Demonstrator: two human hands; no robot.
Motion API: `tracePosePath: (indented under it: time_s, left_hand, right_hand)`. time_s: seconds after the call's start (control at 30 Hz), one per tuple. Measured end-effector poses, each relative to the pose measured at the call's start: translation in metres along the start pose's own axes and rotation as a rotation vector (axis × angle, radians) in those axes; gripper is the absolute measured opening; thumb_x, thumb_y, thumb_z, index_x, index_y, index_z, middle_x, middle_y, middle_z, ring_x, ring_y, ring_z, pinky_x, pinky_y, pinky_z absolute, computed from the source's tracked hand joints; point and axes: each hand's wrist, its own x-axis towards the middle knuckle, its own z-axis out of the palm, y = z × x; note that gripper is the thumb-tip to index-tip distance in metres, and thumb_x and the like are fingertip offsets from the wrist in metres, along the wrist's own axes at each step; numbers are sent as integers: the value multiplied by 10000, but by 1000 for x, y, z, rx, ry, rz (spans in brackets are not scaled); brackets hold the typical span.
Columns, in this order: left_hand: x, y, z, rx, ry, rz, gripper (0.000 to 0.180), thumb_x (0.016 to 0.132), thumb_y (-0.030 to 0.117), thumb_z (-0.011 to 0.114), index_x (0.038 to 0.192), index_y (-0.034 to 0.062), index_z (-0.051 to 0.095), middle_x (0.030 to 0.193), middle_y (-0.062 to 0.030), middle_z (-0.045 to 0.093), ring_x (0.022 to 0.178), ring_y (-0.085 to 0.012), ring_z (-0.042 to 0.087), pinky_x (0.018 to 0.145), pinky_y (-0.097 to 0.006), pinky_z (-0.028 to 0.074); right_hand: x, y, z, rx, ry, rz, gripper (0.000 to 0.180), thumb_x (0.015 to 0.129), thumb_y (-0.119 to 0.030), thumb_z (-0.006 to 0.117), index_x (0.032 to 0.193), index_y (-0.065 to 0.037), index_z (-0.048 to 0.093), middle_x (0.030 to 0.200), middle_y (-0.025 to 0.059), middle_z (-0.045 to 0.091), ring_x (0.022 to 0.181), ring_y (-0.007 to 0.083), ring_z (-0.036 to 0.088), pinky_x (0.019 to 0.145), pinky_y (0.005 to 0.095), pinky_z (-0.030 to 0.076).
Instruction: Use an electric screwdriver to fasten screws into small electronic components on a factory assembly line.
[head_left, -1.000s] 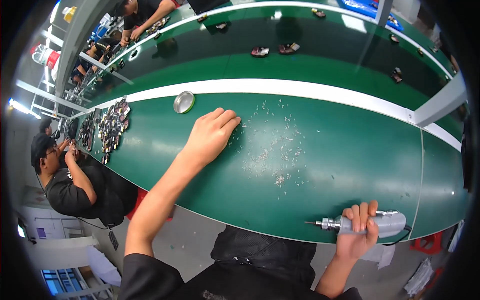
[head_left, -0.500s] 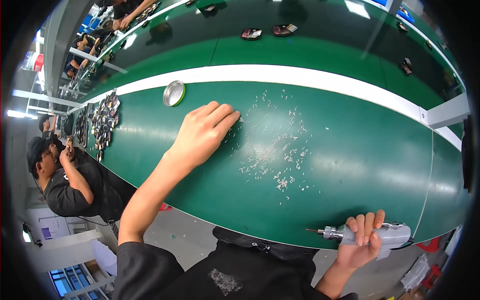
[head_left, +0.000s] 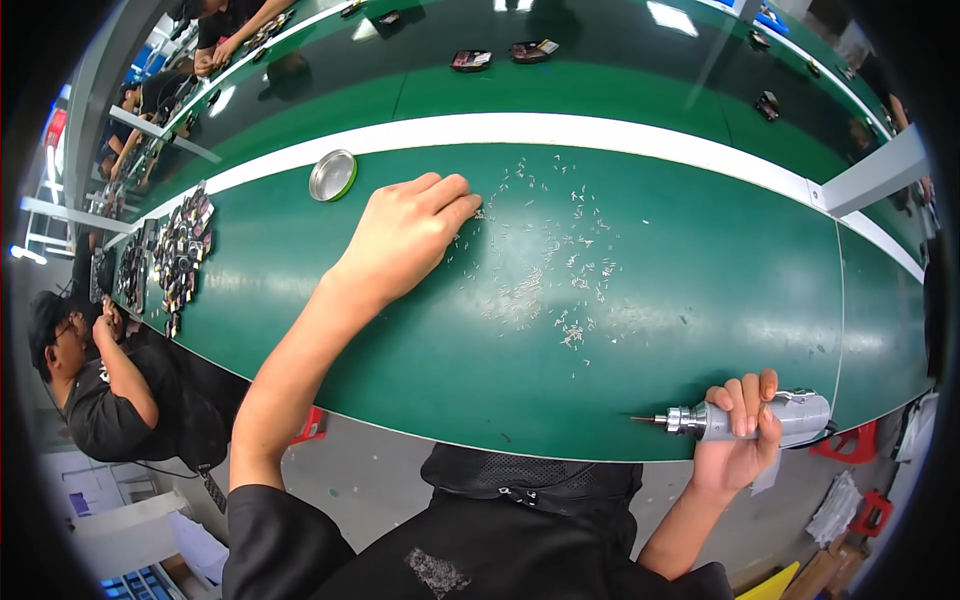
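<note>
Tiny silvery screw-like pieces (head_left: 522, 292) lie scattered over the middle of the green work table (head_left: 700, 255). At the upper left edge of that scatter my left hand (head_left: 408, 232) reaches down, its fingers pressed together near the tabletop. Whatever is between its fingertips is too small or hidden to make out. At the near right edge of the table, my right hand (head_left: 738, 425) is wrapped round a grey electric screwdriver (head_left: 808, 415). Its thin bit points left, well apart from the pieces.
A round metal tin (head_left: 333, 176) with a green rim stands beyond my left forearm. Many dark small devices (head_left: 182, 245) are heaped at the far left, near a seated co-worker (head_left: 110, 380). A white rail (head_left: 480, 129) separates my table from another green surface holding dark packages (head_left: 533, 51).
The whole view has shifted slightly. My left hand stays pinched at the edge of the scattered pieces, and my right hand still grips the screwdriver, lifted a little farther over the table.
</note>
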Motion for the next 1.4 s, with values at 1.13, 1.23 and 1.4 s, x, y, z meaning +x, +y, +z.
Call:
tracePosePath:
  time_s: [1.13,1.23,1.4]
  left_hand:
    - [-61,186,-6,-2094,434,-636,208,1010,144,512,920,-39,553,839,-130,596,658,-128,541,566,-246,451]
    - [-61,185,-6,-2076,411,-627,214,1010,147,513,923,-43,558,839,-128,599,656,-127,547,556,-243,450]
    - [-59,183,-6,-2041,395,-622,216,1005,138,519,909,-49,567,838,-145,619,663,-132,579,549,-242,453]
  right_hand:
    - [10,69,74,114,-296,-13,168,801,-28,578,889,-97,452,547,-27,396,472,95,422,584,282,384]
    - [9,68,73,127,-291,-31,167,801,-29,576,890,-97,452,547,-27,397,467,95,418,583,277,383]
    - [10,65,73,91,-289,-40,157,797,-27,571,877,-93,452,545,-28,400,464,93,418,577,271,387]
